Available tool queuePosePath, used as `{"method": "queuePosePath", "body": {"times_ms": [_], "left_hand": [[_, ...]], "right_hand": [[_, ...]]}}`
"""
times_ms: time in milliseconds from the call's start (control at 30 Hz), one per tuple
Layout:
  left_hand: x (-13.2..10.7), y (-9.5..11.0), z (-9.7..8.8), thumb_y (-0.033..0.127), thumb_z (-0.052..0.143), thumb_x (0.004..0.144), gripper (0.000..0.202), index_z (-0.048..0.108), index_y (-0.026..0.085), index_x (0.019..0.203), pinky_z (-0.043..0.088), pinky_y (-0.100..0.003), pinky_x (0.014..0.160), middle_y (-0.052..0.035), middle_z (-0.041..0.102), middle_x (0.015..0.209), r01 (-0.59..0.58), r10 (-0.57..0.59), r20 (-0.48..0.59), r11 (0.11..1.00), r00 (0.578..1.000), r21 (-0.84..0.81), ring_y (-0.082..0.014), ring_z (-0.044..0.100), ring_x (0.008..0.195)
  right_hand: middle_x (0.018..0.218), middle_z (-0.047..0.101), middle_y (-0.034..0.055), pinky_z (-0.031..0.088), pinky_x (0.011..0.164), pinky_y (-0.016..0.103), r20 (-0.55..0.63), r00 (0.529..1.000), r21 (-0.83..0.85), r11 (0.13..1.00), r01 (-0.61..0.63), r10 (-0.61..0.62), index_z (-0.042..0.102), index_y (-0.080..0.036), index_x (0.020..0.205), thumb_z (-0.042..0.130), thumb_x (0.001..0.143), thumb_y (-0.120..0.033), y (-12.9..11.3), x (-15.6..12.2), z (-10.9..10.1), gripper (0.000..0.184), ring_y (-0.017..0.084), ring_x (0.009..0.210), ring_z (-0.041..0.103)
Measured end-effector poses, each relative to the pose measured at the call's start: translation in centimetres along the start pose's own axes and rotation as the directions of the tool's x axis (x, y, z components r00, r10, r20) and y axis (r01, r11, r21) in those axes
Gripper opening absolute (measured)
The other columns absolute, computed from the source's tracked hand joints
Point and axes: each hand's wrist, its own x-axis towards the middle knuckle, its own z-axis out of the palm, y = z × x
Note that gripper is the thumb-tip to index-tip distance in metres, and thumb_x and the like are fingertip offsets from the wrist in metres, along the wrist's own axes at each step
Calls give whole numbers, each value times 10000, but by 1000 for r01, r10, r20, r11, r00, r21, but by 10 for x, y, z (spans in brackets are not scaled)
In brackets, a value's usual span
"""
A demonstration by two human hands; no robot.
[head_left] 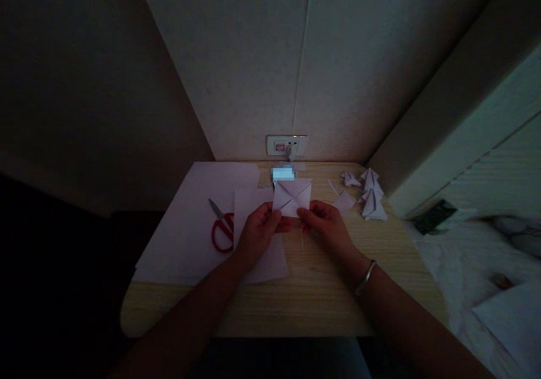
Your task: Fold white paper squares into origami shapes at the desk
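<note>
Between my two hands is a small folded paper square (292,196), white, its flaps meeting in an X of creases. My left hand (258,227) pinches its lower left corner, thumb on top. At the lower right, my right hand (327,224) grips the edge the same way, a silver bangle on that wrist. Red-handled scissors (222,232) lie to the left on white sheets, their handle partly covered by a smaller paper sheet (266,263). A lit, blurred screen (283,173) is just behind the folded square.
Several folded paper pieces (372,195) stand at the table's back right, near paper scraps (344,200). Large white sheets (177,238) cover the left side of the wooden table (291,311). A wall socket (287,145) with a plug sits behind.
</note>
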Motion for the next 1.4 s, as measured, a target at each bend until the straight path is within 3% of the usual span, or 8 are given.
{"method": "queuePosePath", "body": {"times_ms": [167,300,500,733,833,1033,1200,1400], "left_hand": [[-1,4,2,329,611,761,196,576,146,822,544,-286,691,-19,666,807,33,-35,-56,998,998,-45,-159,671,722],[-2,7,6,322,606,745,189,580,146,810,537,-277,617,-25,676,796,73,-72,-23,997,997,11,-160,662,663],[-5,9,6,346,661,712,248,612,138,838,511,-243,547,-23,674,716,40,-42,11,992,999,116,-150,639,627],[-3,3,4,337,680,702,218,643,139,788,430,-187,460,0,653,666,43,-35,-115,997,993,68,-97,574,534],[-3,0,3,343,687,691,220,642,141,767,413,-184,457,3,645,649,47,-43,-134,998,990,28,-91,556,527],[-2,-3,1,365,705,652,252,629,128,691,352,-192,408,12,593,581,90,-74,-159,991,985,101,-84,478,476],[-2,-2,0,362,699,651,250,591,137,632,305,-186,399,33,552,533,47,-42,-187,999,981,26,-69,437,457],[-2,1,-1,436,667,681,293,584,155,693,257,-177,354,64,482,450,106,-68,-219,980,973,167,-52,370,364]], "right_hand": [[527,609,-27,407,477,221,17,1000,-22,1000,-11,11,608,-178,651,684,707,-361,-1,-2,2,206,100,458,510],[552,608,-21,411,467,228,76,997,-25,999,-28,30,635,-166,696,658,727,-390,-1,-2,2,228,106,465,505],[537,586,-30,389,437,213,88,996,-52,998,-23,28,624,-160,687,666,722,-404,1,-3,3,250,93,448,486],[479,538,-45,367,390,200,109,988,-74,992,-102,109,530,-176,583,698,672,-459,-2,-4,7,340,79,391,463],[502,552,-40,398,421,205,158,982,-74,993,-96,106,542,-173,596,696,669,-466,-4,-4,7,340,78,411,481],[492,524,-54,355,379,191,188,973,-151,983,-104,131,569,-170,674,672,696,-455,-1,-5,6,303,72,391,454],[532,589,-28,413,460,201,282,952,-68,992,-105,120,580,-162,636,690,689,-419,-2,-4,5,285,80,452,507],[631,637,-7,461,539,217,317,939,33,988,-150,132,630,-152,697,710,680,-370,-5,-4,-1,233,95,541,576]]}}
